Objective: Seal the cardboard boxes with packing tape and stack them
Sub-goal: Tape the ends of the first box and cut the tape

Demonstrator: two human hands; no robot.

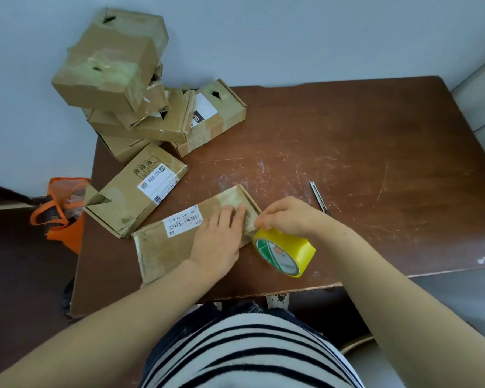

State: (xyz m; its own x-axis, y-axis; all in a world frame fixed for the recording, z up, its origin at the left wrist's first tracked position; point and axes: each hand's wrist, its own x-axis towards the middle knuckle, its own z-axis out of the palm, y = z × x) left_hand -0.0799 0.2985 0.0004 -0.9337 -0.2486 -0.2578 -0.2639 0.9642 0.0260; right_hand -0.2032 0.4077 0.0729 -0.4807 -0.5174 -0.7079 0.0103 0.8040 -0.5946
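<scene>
One flat brown cardboard box (165, 247) lies at the scratched brown table's (347, 149) 7 o'clock, pressed by the left hand (219, 236) with straight fingers while the right hand (289, 217) grips the yellow packing-tape roll (286, 252) at its 3 o'clock end; sealing seems underway, next needing tape drawn taut across.

Scratched brown table (375, 152), pale wall (291, 37)

Table (375, 135): brown, scratched top.
Near me: flat box (163, 247), second box (129, 197) just beside it.
Far left corner: piled boxes (140, 107).
Right: knife (318, 196).
</scene>
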